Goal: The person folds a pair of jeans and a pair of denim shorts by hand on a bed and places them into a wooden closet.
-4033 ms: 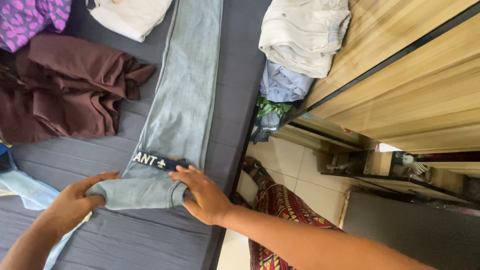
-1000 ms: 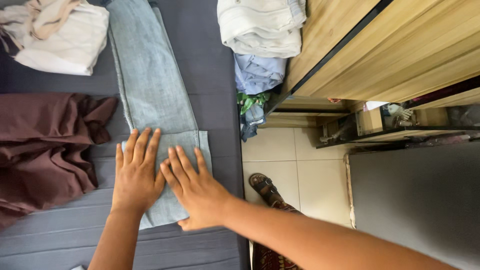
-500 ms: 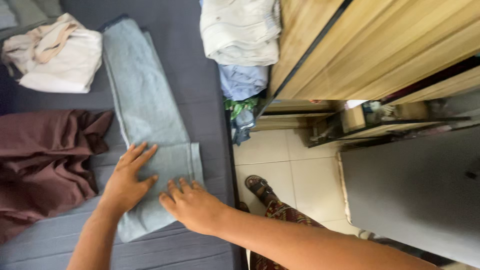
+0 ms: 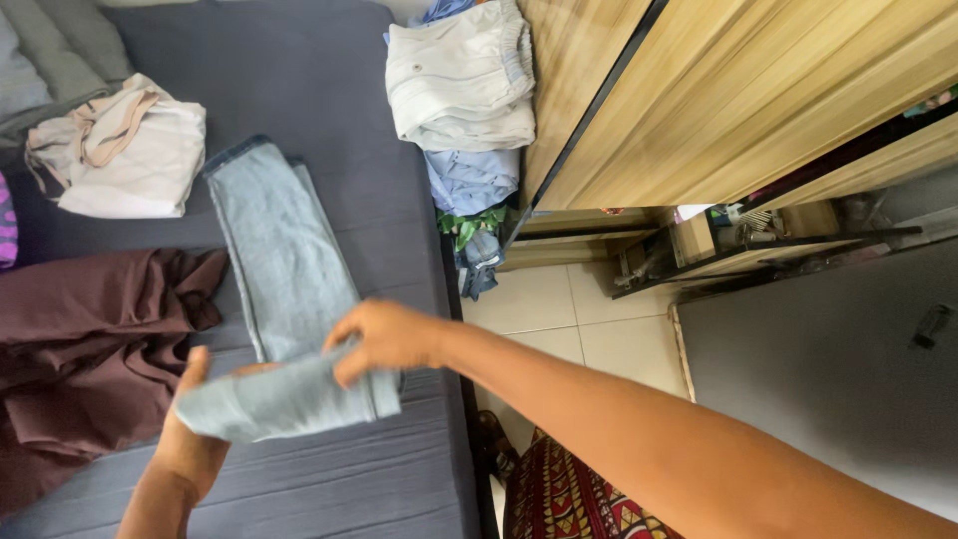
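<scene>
Two hands are on the pale blue jeans, and the fold is partway made: the near end is doubled into a thick wad and raised off the dark grey bed, while the legs lie flat and unfolded, running up toward 11 o'clock to the darker hem. By the look of it, roughly a third of the length is gathered and the longer part is left to take in.

Your left hand sits at 7 o'clock, palm under the wad's left end, fingers wrapped behind the cloth and thumb upright against it, so that grip is closed on the jeans. Your right hand comes in from 4 o'clock on a long outstretched forearm, knuckles up, its fingers curled over the wad's upper right edge and pinching the layers together.

The jeans sit mid-bed, just left of the bed's right edge. At 9 o'clock a crumpled brown garment lies just beside them; at 10 o'clock is a folded cream garment, well apart from your hands. At 12 o'clock a stack of folded clothes, off-white on top and blue beneath, rests against the wooden wardrobe. Pale floor tiles show at 3 o'clock.
</scene>
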